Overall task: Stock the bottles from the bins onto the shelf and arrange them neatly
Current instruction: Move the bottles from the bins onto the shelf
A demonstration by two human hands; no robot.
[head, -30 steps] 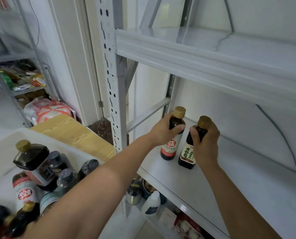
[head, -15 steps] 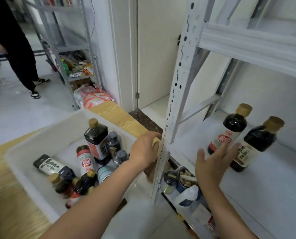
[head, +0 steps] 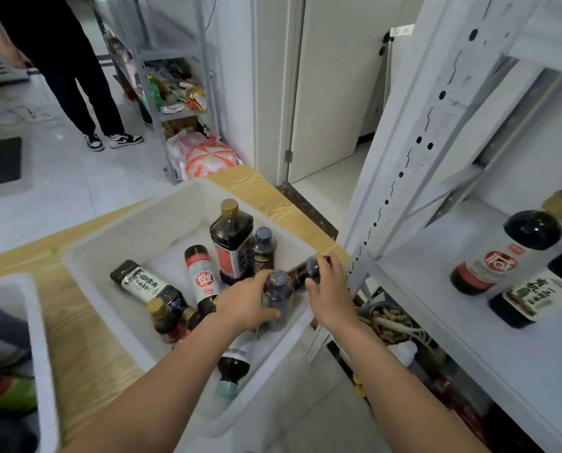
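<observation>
Bright even light, blurred warped edges

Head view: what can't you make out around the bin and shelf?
Grey-capped dark bottle: label hidden by the left hand gripping it.
Right hand: hides whether it touches the lying bottle beyond.
Green-labelled dark bottle on the metal shelf: cap cut off at right edge.

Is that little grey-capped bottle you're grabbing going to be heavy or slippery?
Probably light: the grey-capped bottle is small, and the left hand wraps round it alone. Its sides look smooth, so it might slip a little. Round-bodied, it would likely roll if laid down.
</observation>
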